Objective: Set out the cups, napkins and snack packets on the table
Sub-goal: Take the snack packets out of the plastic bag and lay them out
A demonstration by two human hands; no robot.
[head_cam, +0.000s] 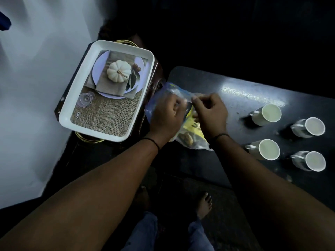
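1. Tabletop (241,98): dark, glossy, rounded far-left corner. Its left edge runs just beside the tray stand; the near edge slants down toward the right. Bare surface from the glare patch to the far edge, and more between the packet and the cups.
2. Tray (76,98): white, rectangular, raised rim, printed picture of a pumpkin on a plate on its floor. Sits off the tabletop on a dark stand to the left, tilted in view, its right corner near the left hand. Nothing loose visible in it.
3. Snack packet (190,124): clear plastic with blue and yellow print, biscuit-like pieces at the bottom. Lies at the tabletop's left end, near the left edge, partly under both hands.
4. Left hand (166,116): grip closed on the packet's upper left side, fingers curled into the plastic.
5. Right hand (211,113): grip pinched narrow on the packet's top edge, thumb and fingertips together on the film. Both hands close together, not clearly touching.
6. Cups: four white ones, upright, handles pointing left, in a two-by-two block at the right end: far-left (268,114), far-right (310,126), near-left (265,149), near-right (310,161). Gaps between all four; the right pair sit close to the frame's edge. Well apart from the packet.
7. Floor: bare feet (204,203) below the tabletop's near edge.
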